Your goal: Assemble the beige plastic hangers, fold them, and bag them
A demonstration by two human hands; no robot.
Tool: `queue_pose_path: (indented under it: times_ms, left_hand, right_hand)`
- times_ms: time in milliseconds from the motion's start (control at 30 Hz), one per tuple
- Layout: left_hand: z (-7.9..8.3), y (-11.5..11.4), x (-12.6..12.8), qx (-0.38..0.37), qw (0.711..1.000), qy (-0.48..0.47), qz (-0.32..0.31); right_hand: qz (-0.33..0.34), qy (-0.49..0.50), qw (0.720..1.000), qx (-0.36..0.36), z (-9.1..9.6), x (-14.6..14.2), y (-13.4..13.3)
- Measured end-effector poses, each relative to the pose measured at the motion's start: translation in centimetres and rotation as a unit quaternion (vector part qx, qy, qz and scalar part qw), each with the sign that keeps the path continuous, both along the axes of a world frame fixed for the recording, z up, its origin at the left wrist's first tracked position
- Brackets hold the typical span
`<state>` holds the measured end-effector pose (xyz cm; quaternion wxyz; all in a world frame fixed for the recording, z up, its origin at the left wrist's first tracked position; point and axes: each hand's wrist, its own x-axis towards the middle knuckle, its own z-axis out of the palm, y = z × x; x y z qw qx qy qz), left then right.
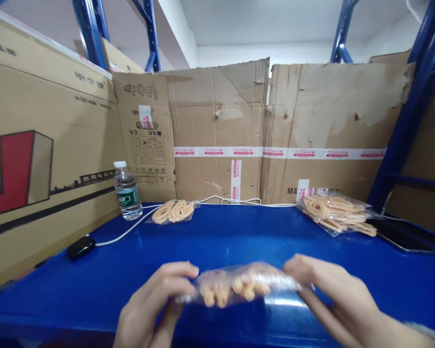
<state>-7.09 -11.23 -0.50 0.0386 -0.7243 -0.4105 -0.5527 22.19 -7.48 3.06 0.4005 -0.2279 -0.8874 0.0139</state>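
Observation:
Between my two hands hangs a clear plastic bag [239,284] with beige, tube-like coils inside, held just above the blue tabletop. My left hand [155,299] pinches the bag's left end between thumb and fingers. At the opposite end, my right hand [329,290] is closed on the clear plastic edge. Motion blurs the bag and the hands a little, so what exactly the coils are cannot be made out. A similar flat bag of beige coils [174,211] lies at the back left, and a pile of such bags [335,212] at the back right.
A water bottle [127,191] stands at the back left, near a black computer mouse-like object [80,247] with a white cable [125,234]. At the right lies a dark phone or tablet [404,238]. Cardboard sheets [217,125] wall off the back of the blue table [221,237].

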Motion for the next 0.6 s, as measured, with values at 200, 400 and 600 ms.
queue_pose_path:
  times_ms: [200,400,600]
  left_hand:
    - [4.5,8.3,-4.1,-0.238,0.949,-0.201,-0.048]
    - [7.8,19.7,-11.1,-0.228,0.943,-0.099,0.222]
    - [8.1,26.3,-13.5,-0.319,0.887,0.047,0.332]
  right_hand:
    - [0.017,0.147,0.980,-0.135,4.1,-8.1,10.1]
    - [-0.081,0.155,0.930,-0.323,5.0,-19.2,20.6]
    - [-0.177,0.065,0.918,-0.350,3.2,-24.4,25.8]
